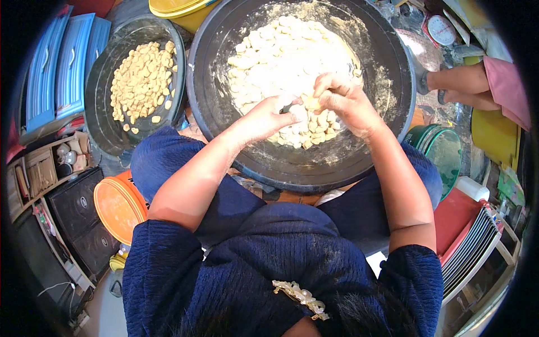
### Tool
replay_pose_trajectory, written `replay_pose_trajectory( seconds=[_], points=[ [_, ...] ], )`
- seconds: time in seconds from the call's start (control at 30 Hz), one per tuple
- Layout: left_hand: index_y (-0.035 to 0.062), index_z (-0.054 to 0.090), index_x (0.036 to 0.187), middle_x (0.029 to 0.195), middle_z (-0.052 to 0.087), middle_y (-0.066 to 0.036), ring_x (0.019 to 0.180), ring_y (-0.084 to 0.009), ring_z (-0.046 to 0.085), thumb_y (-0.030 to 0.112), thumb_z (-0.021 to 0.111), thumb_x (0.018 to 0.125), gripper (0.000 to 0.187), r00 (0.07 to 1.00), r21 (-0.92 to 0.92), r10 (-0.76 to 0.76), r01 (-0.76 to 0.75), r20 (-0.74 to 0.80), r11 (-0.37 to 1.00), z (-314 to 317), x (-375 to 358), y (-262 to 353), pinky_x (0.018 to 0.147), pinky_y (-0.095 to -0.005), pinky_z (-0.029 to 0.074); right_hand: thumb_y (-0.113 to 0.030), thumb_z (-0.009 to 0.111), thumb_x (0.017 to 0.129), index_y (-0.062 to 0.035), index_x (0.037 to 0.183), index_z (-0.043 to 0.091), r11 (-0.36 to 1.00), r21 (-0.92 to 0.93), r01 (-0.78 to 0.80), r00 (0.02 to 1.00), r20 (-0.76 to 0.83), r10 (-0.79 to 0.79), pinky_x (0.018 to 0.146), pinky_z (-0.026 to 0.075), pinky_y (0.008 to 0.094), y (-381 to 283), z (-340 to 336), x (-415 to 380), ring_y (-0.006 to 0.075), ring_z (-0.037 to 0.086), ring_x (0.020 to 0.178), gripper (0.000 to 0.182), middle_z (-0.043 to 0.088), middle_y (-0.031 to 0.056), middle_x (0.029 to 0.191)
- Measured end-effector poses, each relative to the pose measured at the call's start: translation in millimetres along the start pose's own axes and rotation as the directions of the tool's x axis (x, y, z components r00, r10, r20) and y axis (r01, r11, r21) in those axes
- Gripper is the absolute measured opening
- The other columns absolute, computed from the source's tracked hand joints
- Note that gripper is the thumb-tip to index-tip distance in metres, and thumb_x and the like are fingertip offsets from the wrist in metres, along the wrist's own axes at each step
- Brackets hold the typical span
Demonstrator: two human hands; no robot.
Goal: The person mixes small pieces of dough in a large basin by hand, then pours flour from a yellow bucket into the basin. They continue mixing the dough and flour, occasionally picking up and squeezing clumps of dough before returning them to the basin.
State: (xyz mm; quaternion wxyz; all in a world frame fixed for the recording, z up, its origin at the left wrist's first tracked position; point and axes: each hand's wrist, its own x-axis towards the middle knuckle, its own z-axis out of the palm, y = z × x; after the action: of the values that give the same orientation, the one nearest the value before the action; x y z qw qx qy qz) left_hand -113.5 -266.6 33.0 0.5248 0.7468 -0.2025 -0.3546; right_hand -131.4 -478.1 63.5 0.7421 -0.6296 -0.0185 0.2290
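A large round black basin (pixel 219 121) sits before me, dusted with flour and heaped with pale, flattened dough pieces (pixel 269 53). Glare washes out the middle of the heap. Over its near part, my left hand (pixel 270 117) is closed, thumb and fingers curled together; a small dark patch shows between them, and what they hold is too bright to make out. Close beside it, my right hand (pixel 349 105) pinches a small yellowish dough piece (pixel 312 103) between thumb and fingers.
A smaller dark basin (pixel 95 121) at left holds more browned-looking pieces (pixel 143 78). An orange bucket (pixel 116 208) stands by my left knee, a green tub (pixel 446 154) by my right. Another person's legs (pixel 463 84) are at the right. A blue drawer unit (pixel 70 62) stands far left.
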Motion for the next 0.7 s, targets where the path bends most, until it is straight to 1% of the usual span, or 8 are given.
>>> replay_pose_trajectory(
  seconds=[0.13,0.2,0.27,0.37,0.5,0.6,0.67,0.7],
  points=[
    [0.0051,0.048,0.124,0.103,0.061,-0.020,0.097,-0.0273,0.059,0.022,0.062,0.080,0.049,0.990,0.273,-0.108,0.080,0.092,0.959,-5.3,-4.8,-7.2,0.087,-0.0342,0.044,-0.018,0.048,0.084,-0.0033,0.091,0.060,0.993,0.115,0.004,0.910,-0.412,0.044,0.069,0.045,0.0272,-1.7,-23.5,7.0,0.0142,0.055,0.078,0.021,0.059,0.0061,0.086],
    [0.0047,0.052,0.120,0.098,0.061,-0.024,0.091,-0.0336,0.060,0.023,0.063,0.078,0.047,0.968,0.506,-0.194,0.089,0.158,0.858,-4.5,-12.4,-9.7,0.083,-0.0381,0.046,-0.022,0.056,0.082,0.0002,0.095,0.062,0.911,-0.360,-0.199,0.932,-0.358,0.062,0.073,0.045,0.0273,11.6,-41.7,10.4,0.0140,0.057,0.083,0.026,0.060,0.0088,0.092],
    [0.0005,0.056,0.108,0.093,0.061,-0.024,0.089,-0.0346,0.060,0.026,0.063,0.077,0.040,0.958,0.589,-0.219,0.070,0.186,0.805,-6.5,-14.2,-32.5,0.081,-0.0397,0.047,-0.025,0.061,0.081,0.0009,0.099,0.063,0.725,-0.508,-0.465,0.849,-0.489,0.202,0.078,0.046,0.0281,35.8,-35.3,15.2,0.0160,0.059,0.090,0.031,0.062,0.0109,0.097],
    [-0.0040,0.061,0.093,0.087,0.062,-0.024,0.085,-0.0358,0.061,0.029,0.062,0.077,0.037,0.940,0.673,-0.306,0.128,0.152,0.728,-17.9,-16.6,-24.4,0.078,-0.0421,0.048,-0.023,0.063,0.077,-0.0074,0.103,0.064,0.507,-0.833,-0.220,0.975,-0.210,0.078,0.082,0.047,0.0372,124.6,-49.0,41.8,0.0282,0.061,0.091,0.030,0.061,0.0156,0.103],
    [0.0000,0.061,0.096,0.082,0.062,-0.024,0.080,-0.0384,0.061,0.026,0.059,0.075,0.033,0.939,0.700,-0.342,0.230,0.022,0.676,-30.1,-16.4,-33.3,0.076,-0.0438,0.048,-0.022,0.061,0.075,-0.0021,0.100,0.063,0.403,-0.861,-0.311,0.939,-0.214,0.268,0.084,0.047,0.0398,252.6,-8.1,102.9,0.0315,0.058,0.097,0.032,0.060,0.0190,0.105],
    [-0.0002,0.062,0.093,0.085,0.062,-0.025,0.084,-0.0381,0.060,0.025,0.058,0.076,0.031,0.934,0.690,-0.356,0.247,0.017,0.681,-26.1,-12.7,-43.6,0.077,-0.0435,0.048,-0.026,0.055,0.081,0.0011,0.099,0.060,0.351,-0.903,-0.247,0.945,-0.305,-0.121,0.092,0.041,0.0423,302.3,32.6,97.9,0.0390,0.054,0.099,0.033,0.059,0.0204,0.099],
    [0.0003,0.061,0.095,0.087,0.061,-0.026,0.085,-0.0387,0.060,0.024,0.058,0.076,0.031,0.935,0.667,-0.353,0.247,0.025,0.703,-23.1,-8.7,-49.3,0.078,-0.0435,0.048,-0.024,0.058,0.080,0.0003,0.107,0.058,0.462,-0.718,-0.520,0.853,-0.405,0.330,0.091,0.043,0.0415,276.1,34.0,107.3,0.0329,0.055,0.099,0.036,0.061,0.0152,0.099],
    [0.0005,0.060,0.099,0.091,0.061,-0.025,0.089,-0.0380,0.059,0.024,0.059,0.076,0.033,0.908,0.677,-0.419,0.288,0.033,0.678,-24.2,-5.5,-49.4,0.081,-0.0428,0.047,-0.024,0.058,0.080,0.0003,0.107,0.058,0.461,-0.714,-0.527,0.848,-0.406,0.339,0.091,0.043,0.0415,262.5,33.0,107.2,0.0329,0.055,0.099,0.036,0.061,0.0152,0.099]
  ],
)
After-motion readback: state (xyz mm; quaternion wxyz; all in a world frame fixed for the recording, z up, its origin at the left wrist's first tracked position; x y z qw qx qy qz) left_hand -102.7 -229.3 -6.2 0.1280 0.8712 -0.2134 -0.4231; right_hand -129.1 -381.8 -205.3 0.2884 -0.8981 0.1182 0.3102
